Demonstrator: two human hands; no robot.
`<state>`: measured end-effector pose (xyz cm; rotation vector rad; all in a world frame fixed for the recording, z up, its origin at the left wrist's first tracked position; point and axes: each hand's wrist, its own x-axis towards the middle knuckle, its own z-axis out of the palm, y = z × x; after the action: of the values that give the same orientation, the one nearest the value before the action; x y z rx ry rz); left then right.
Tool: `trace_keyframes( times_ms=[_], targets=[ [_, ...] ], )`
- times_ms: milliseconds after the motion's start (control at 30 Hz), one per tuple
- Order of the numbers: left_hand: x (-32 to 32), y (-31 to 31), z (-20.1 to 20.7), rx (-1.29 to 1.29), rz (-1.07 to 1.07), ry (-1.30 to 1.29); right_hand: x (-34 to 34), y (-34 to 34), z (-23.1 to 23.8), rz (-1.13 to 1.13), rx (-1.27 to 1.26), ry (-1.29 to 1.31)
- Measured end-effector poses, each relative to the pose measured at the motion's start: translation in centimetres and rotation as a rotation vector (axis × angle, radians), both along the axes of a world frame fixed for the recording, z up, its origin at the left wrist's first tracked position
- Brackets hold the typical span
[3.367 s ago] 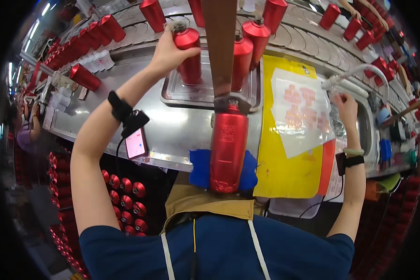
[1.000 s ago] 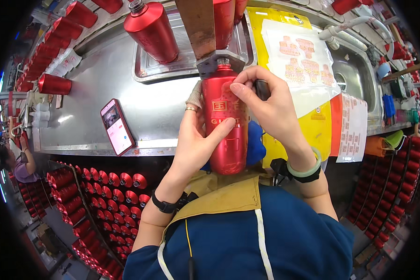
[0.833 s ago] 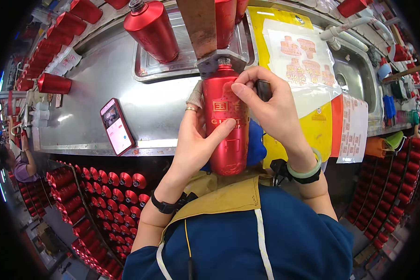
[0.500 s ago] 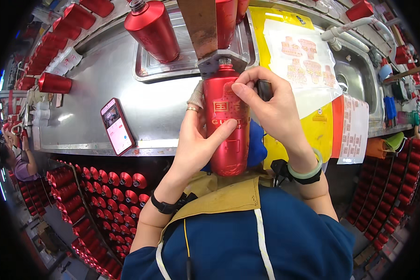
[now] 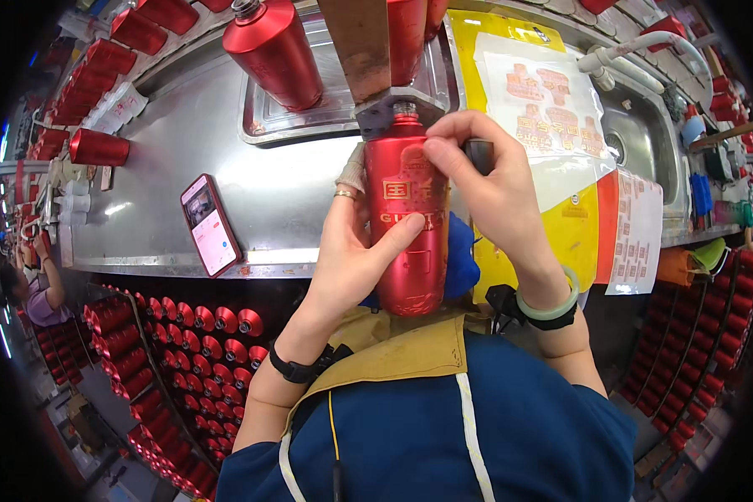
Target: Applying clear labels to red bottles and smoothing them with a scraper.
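Observation:
A shiny red bottle (image 5: 406, 259) with gold lettering lies in front of me, its threaded neck against a metal bracket (image 5: 397, 113). My left hand (image 5: 356, 238) is wrapped round its left side, thumb pressed across the front; a pale covering sits on one finger. At the bottle's upper right, my right hand (image 5: 494, 176) has thumb and forefinger closed together beside a small gold-and-red decal (image 5: 413, 157). A small black object (image 5: 479, 156) is tucked in its curled fingers, its kind mostly hidden. Whether the fingertips also pinch a thin film, I cannot make out.
A metal tray (image 5: 263, 125) holds another red bottle (image 5: 276, 58). A phone (image 5: 211, 226) lies on the steel table. Decal sheets (image 5: 544, 109) rest on yellow plastic at right, beside a sink (image 5: 636, 125). Racks of red bottles (image 5: 205, 360) stand below; another person (image 5: 42, 293) is at far left.
My right thumb and forefinger have shifted slightly right, showing more of the decal on the bottle. My left hand and the bottle have stayed in place.

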<state>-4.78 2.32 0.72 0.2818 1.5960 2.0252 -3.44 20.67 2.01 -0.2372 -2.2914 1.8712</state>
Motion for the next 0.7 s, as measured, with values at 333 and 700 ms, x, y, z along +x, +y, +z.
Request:
trace_keyframes(
  times_ms=[333, 700],
  targets=[
    [-0.9, 0.3, -0.5, 0.119, 0.075, -0.130, 3.1, -1.2, -2.2, -0.088, -0.489, -0.186],
    [-1.1, 0.2, -0.5, 0.103, 0.058, -0.152, 3.1, -0.7, -2.2, -0.048, -0.598, -0.231]
  ],
)
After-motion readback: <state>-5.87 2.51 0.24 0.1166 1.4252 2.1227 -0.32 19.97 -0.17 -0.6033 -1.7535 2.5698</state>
